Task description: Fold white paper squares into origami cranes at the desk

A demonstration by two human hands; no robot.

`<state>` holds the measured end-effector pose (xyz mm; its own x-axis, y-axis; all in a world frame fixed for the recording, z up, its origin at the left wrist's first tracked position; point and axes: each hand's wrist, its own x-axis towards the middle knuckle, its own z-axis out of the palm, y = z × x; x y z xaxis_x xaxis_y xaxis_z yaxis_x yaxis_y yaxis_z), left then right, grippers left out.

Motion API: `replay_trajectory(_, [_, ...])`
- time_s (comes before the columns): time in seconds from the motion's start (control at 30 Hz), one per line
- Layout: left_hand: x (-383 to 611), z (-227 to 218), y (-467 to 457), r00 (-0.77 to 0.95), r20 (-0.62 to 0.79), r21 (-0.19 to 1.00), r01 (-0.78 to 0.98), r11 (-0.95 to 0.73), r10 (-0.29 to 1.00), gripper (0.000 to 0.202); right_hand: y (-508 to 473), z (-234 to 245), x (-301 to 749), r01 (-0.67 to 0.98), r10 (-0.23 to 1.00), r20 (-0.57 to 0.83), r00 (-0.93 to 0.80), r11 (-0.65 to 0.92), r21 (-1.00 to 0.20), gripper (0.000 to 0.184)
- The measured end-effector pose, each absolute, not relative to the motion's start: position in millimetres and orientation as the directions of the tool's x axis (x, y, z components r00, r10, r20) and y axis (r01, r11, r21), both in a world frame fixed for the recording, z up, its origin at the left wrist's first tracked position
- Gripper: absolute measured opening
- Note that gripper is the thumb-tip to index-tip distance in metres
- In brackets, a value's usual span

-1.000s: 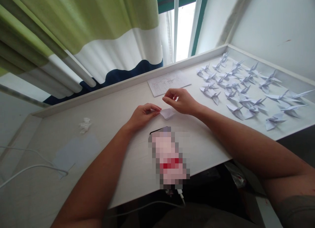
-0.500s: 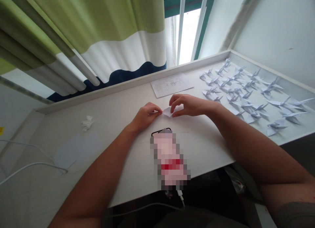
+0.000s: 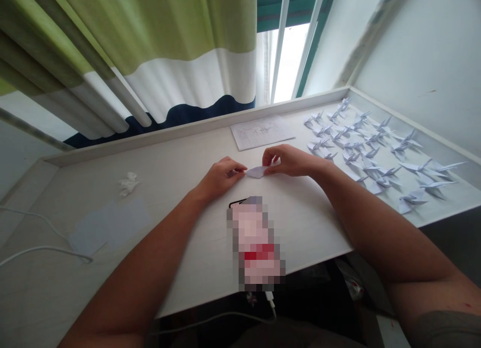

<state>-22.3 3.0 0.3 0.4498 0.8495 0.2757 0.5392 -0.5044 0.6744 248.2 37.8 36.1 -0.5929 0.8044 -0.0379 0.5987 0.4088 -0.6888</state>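
The folded paper piece (image 3: 257,171) lies flat on the white desk (image 3: 180,172) between both hands — left hand (image 3: 220,177) pinching its left tip, right hand (image 3: 287,161) (fingers curled) pressing its right edge.

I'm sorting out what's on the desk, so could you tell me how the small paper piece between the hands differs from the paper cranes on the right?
The paper piece lies flat and only partly folded; the paper cranes are finished, with wings and necks raised. The left hand and right hand pinch the piece at either end, while the cranes stand untouched. The piece is single; the cranes are many, set in rows. Both look like pale white paper on the desk.
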Motion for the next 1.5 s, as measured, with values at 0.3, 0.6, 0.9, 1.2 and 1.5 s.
replay_trajectory(0.3, [-22.4, -3.5, 6.0, 0.509, 0.355, 0.573, 0.544, -0.613, 0.784, 0.014, 39.7, 34.2, 249.7, 0.599, 0.771, -0.017, -0.637, 0.481, -0.641, 0.01])
replay_trajectory(0.6, [-16.4, 0.3, 0.9, 0.59, 0.392, 0.367, 0.603, -0.708, 0.706, 0.015, 46.1, 20.0, 249.9, 0.602, 0.772, 0.034, -0.635, 0.523, -0.604, 0.024])
replay_trajectory(0.9, [-14.3, 2.9, -1.2, 0.625, 0.38, 0.273, 0.628, -0.729, 0.681, 0.015, 46.9, 16.5, 248.6, 0.458, 0.622, 0.158, -0.767, 0.704, -0.543, 0.019])
replay_trajectory(1.2, [-13.5, 1.8, -1.3, 0.61, 0.373, 0.297, 0.636, -0.713, 0.699, 0.016, 42.3, 10.2, 236.3, 0.508, 0.688, 0.18, -0.703, 0.663, -0.55, 0.01])
replay_trajectory(1.5, [-12.0, 3.6, -2.6, 0.551, 0.347, 0.395, 0.648, -0.651, 0.759, 0.015, 40.6, 8.3, 235.5, 0.557, 0.719, 0.132, -0.682, 0.628, -0.544, 0.026])
